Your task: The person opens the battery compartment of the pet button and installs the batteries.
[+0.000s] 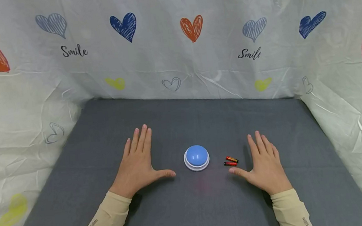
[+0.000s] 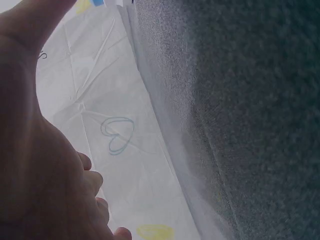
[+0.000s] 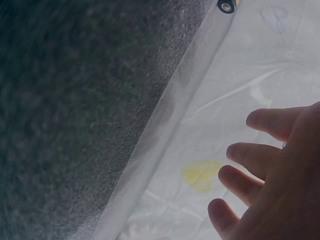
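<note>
A round push-button light (image 1: 197, 157) with a blue dome and white base sits in the middle of the grey-covered table. To its right lie two small red and black batteries (image 1: 231, 160), close together. My left hand (image 1: 137, 168) is left of the blue dome, fingers straight and thumb stretched toward it, holding nothing. On the other side my right hand (image 1: 266, 166) has its fingers extended too, its thumb tip just below the batteries. In the right wrist view a battery end (image 3: 226, 6) shows at the top edge.
Grey cloth (image 1: 190, 214) covers the table. White sheeting (image 1: 162, 56) printed with hearts and "Smile" rises at the back and hangs along both sides. Beige sleeves (image 1: 104, 222) cover both forearms.
</note>
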A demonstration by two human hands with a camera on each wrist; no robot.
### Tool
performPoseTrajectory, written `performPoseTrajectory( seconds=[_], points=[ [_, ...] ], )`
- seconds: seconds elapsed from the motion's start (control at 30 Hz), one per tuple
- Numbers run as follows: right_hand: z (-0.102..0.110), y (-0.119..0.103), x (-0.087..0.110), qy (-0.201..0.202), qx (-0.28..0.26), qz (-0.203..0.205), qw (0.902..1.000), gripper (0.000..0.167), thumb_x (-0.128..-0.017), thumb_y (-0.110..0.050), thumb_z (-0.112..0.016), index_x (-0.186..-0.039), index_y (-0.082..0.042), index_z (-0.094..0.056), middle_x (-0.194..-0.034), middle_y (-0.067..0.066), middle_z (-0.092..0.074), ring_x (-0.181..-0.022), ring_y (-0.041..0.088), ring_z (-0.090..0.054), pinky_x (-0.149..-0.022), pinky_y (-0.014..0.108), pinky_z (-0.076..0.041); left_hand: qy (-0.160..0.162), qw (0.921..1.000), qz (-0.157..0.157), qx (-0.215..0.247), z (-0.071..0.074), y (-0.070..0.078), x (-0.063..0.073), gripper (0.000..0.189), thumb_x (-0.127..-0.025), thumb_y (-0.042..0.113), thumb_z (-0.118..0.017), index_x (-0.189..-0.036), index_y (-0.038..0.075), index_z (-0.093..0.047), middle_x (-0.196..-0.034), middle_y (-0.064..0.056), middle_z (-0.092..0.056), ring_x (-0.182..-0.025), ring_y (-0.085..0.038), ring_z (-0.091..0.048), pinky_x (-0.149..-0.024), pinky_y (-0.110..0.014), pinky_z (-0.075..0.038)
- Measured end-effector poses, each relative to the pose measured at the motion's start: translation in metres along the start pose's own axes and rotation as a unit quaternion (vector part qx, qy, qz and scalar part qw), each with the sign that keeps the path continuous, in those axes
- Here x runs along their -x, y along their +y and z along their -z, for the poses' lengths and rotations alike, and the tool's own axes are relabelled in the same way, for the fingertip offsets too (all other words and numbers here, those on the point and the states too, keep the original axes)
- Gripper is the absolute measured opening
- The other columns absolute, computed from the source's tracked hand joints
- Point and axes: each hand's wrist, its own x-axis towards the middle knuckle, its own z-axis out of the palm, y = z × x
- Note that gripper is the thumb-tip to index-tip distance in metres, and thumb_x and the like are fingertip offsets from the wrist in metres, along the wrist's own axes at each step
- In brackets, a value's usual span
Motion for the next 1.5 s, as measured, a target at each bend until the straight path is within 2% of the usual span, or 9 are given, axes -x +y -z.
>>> performPoseTrajectory(
  seconds=[0.23, 0.43, 0.6, 0.93, 1.03, 1.2, 1.27, 1.4, 1.5],
  points=[
    [-0.001, -0.019, -0.007, -0.002, 0.001, 0.028, 0.9996, 0.133, -0.078, -0.089, -0.072, -0.172, -0.008, -0.026, -0.18, 0.022, -0.018, -0.166, 0.045, -0.019, -0.128, 0.068, -0.019, -0.013, 0.9998, -0.012, -0.002, -0.003, 0.008, 0.0, 0.16, -0.064, 0.094, -0.079, -0.174, 0.01, 0.0, -0.184, -0.01, 0.001, -0.171, -0.036, 0.001, -0.134, -0.065, -0.011],
    [-0.004, -0.047, -0.015, 0.0, 0.001, 0.075, 0.9972, 0.132, -0.078, -0.09, -0.071, -0.172, -0.009, -0.028, -0.18, 0.019, -0.02, -0.166, 0.042, -0.023, -0.129, 0.064, -0.021, -0.015, 0.9991, -0.038, -0.005, -0.014, 0.027, -0.002, 0.159, -0.064, 0.095, -0.078, -0.174, 0.01, -0.002, -0.184, -0.009, 0.001, -0.171, -0.035, 0.001, -0.135, -0.062, -0.012],
    [-0.01, -0.066, -0.021, -0.015, -0.012, 0.103, 0.9945, 0.128, -0.08, -0.087, -0.072, -0.172, -0.01, -0.028, -0.18, 0.017, -0.024, -0.165, 0.04, -0.026, -0.13, 0.064, -0.024, -0.022, 0.9969, -0.073, -0.018, -0.027, 0.046, -0.006, 0.159, -0.064, 0.095, -0.078, -0.174, 0.009, -0.004, -0.184, -0.01, -0.002, -0.171, -0.035, -0.003, -0.134, -0.062, -0.019],
    [-0.024, -0.086, -0.032, -0.064, -0.059, 0.165, 0.9824, 0.11, -0.089, -0.072, -0.076, -0.169, -0.009, -0.036, -0.172, 0.013, -0.043, -0.158, 0.038, -0.041, -0.127, 0.064, -0.031, -0.06, 0.9924, -0.105, -0.02, -0.035, 0.071, -0.011, 0.148, -0.073, 0.075, -0.09, -0.174, 0.007, -0.006, -0.184, -0.012, -0.004, -0.171, -0.033, -0.006, -0.133, -0.055, -0.026],
    [-0.027, -0.088, -0.035, -0.067, -0.063, 0.168, 0.9814, 0.099, -0.092, -0.063, -0.079, -0.166, -0.009, -0.042, -0.167, 0.013, -0.051, -0.153, 0.037, -0.048, -0.125, 0.062, -0.034, -0.073, 0.9922, -0.1, -0.006, -0.036, 0.075, -0.012, 0.135, -0.08, 0.064, -0.091, -0.174, 0.008, -0.012, -0.183, -0.012, -0.013, -0.17, -0.033, -0.014, -0.132, -0.054, -0.031],
    [-0.031, -0.089, -0.037, -0.064, -0.061, 0.172, 0.9812, 0.085, -0.096, -0.049, -0.081, -0.162, -0.007, -0.049, -0.156, 0.015, -0.062, -0.144, 0.034, -0.058, -0.122, 0.059, -0.039, -0.065, 0.9925, -0.102, 0.017, -0.036, 0.078, -0.013, 0.102, -0.09, 0.044, -0.09, -0.168, 0.006, -0.036, -0.171, -0.015, -0.044, -0.154, -0.034, -0.051, -0.118, -0.054, -0.049],
    [-0.032, -0.089, -0.037, -0.06, -0.063, 0.173, 0.981, 0.081, -0.097, -0.045, -0.082, -0.161, -0.006, -0.05, -0.153, 0.015, -0.064, -0.141, 0.033, -0.061, -0.122, 0.058, -0.04, -0.059, 0.9922, -0.106, 0.029, -0.036, 0.078, -0.013, 0.091, -0.093, 0.037, -0.088, -0.164, 0.004, -0.042, -0.164, -0.017, -0.053, -0.144, -0.034, -0.061, -0.113, -0.053, -0.053],
    [-0.032, -0.09, -0.038, -0.051, -0.072, 0.171, 0.9813, 0.077, -0.097, -0.041, -0.083, -0.159, -0.006, -0.053, -0.15, 0.014, -0.067, -0.136, 0.031, -0.066, -0.12, 0.056, -0.042, -0.058, 0.9905, -0.108, 0.063, -0.034, 0.079, -0.014, 0.078, -0.097, 0.026, -0.084, -0.161, 0.002, -0.047, -0.155, -0.019, -0.061, -0.138, -0.035, -0.066, -0.111, -0.05, -0.055],
    [-0.031, -0.091, -0.038, -0.049, -0.072, 0.166, 0.9822, 0.076, -0.096, -0.042, -0.084, -0.158, -0.007, -0.055, -0.149, 0.014, -0.068, -0.135, 0.03, -0.067, -0.119, 0.055, -0.044, -0.064, 0.9893, -0.106, 0.077, -0.032, 0.079, -0.014, 0.075, -0.099, 0.025, -0.082, -0.161, 0.002, -0.047, -0.154, -0.019, -0.062, -0.138, -0.035, -0.065, -0.112, -0.05, -0.054]
  ],
)
